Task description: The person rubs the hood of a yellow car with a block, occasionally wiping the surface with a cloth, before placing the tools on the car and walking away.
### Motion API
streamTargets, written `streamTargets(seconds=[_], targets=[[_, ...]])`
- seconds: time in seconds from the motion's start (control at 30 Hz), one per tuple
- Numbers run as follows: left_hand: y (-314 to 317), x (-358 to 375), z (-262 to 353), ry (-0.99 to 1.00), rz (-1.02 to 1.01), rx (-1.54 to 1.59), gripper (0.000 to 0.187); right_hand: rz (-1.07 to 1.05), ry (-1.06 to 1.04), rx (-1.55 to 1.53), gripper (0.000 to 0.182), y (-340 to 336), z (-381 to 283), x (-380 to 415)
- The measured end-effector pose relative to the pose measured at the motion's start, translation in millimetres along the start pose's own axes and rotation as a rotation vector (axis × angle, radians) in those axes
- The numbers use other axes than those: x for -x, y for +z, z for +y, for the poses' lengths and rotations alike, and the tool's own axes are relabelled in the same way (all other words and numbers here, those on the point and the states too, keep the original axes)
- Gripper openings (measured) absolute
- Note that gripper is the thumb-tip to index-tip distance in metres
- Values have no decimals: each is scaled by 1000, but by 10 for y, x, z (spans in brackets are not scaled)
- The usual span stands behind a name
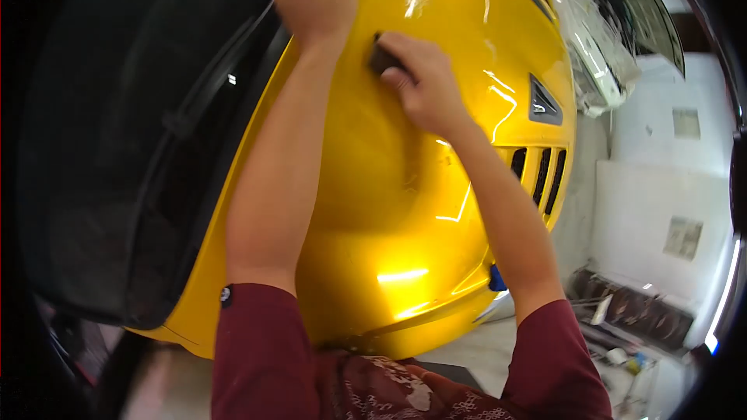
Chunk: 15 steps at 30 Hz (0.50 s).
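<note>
My right hand grips a small dark block, which looks like an applicator pad, on the glossy yellow car hood. Thumb and fingers close around the block's near side. Farther up and to the left, my left hand is curled into a fist by the hood's edge at the windshield. Whatever lies inside that fist, if anything, is hidden. Both forearms reach across the hood, and light streaks reflect off the paint.
The dark windshield fills the left side. Along the hood's right are a triangular vent and black slots. A plastic-wrapped car part stands at the upper right. Assorted items lie by the wall at lower right.
</note>
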<state>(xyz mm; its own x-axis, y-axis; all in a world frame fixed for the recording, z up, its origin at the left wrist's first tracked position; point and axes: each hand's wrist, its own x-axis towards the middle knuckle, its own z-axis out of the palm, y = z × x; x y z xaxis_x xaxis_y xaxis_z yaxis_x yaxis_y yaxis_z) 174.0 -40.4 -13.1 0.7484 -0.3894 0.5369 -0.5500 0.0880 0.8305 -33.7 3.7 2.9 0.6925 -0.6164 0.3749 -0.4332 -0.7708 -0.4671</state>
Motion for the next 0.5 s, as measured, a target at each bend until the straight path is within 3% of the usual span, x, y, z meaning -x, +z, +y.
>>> streamTargets(seconds=[0.03, 0.13, 0.2, 0.27, 0.3, 0.33, 0.37, 0.43, 0.5], targets=[[-5, 7, 11, 71, -13, 15, 15, -11, 41, 27, 47, -26, -60, 163], [-147, 21, 67, 12, -145, 72, 12, -121, 82, 69, 48, -293, -566, 712], [-492, 126, 253, 54, -209, 165, 13, -79, 122, 158, 49, -508, -855, 1145], [-1093, 459, 656, 101, -318, 291, 15, 105, 258, 141, 50, -694, -1325, 1487], [-1502, 720, 909, -62, -523, 398, 15, 192, 310, 131, 49, -726, -1580, 1643], [-1854, 1070, 1242, -211, -592, 526, 18, 285, 365, 115, 48, -731, -1831, 1807], [-2156, 1508, 1184, -244, -752, 568, 25, 330, 408, 91, 50, -694, -2085, 1959], [-2886, 2027, 1759, -762, -931, 766, 35, 425, 482, 36, 53, -611, -2567, 2213], [-3241, 2544, 1755, -933, -874, 746, 34, 300, 504, 73, 59, -579, -2961, 2492]])
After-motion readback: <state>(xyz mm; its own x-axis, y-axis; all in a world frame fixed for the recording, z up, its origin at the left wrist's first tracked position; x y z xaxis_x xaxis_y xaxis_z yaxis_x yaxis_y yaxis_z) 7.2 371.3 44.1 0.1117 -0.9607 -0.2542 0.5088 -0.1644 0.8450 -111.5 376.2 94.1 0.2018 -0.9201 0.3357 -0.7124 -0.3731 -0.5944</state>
